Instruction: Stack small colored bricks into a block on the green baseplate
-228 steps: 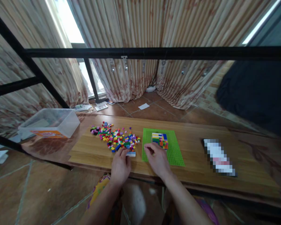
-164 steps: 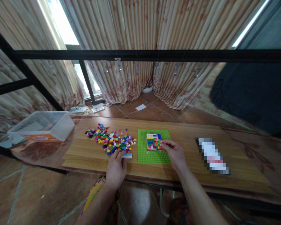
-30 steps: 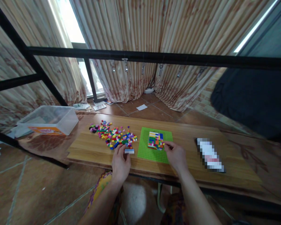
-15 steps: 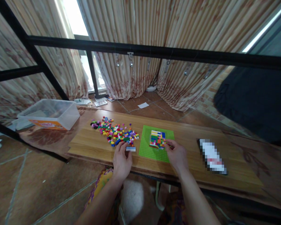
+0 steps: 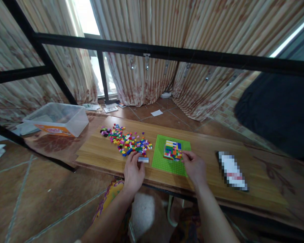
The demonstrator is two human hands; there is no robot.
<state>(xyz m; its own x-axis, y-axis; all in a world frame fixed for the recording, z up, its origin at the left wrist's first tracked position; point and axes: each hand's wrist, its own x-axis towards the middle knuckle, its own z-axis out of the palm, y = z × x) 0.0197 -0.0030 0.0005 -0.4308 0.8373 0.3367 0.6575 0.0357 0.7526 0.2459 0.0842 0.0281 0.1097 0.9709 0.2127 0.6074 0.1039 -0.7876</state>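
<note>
Brick build (image 5: 172,150): sitting on the green baseplate (image 5: 158,162), beside the loose bricks (image 5: 128,140)
Right hand (image 5: 195,169): fingertips nearly together at the build's right edge; anything pinched, can't tell
Left hand (image 5: 134,173): loosely curled by the pale bar (image 5: 143,160), grip unclear

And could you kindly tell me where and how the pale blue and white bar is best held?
I'd pinch the bar mid-length from above, across its narrow width, since it lies flat, running left to right. Loose bricks lie just beyond it; the left grip is by its left end.
</note>
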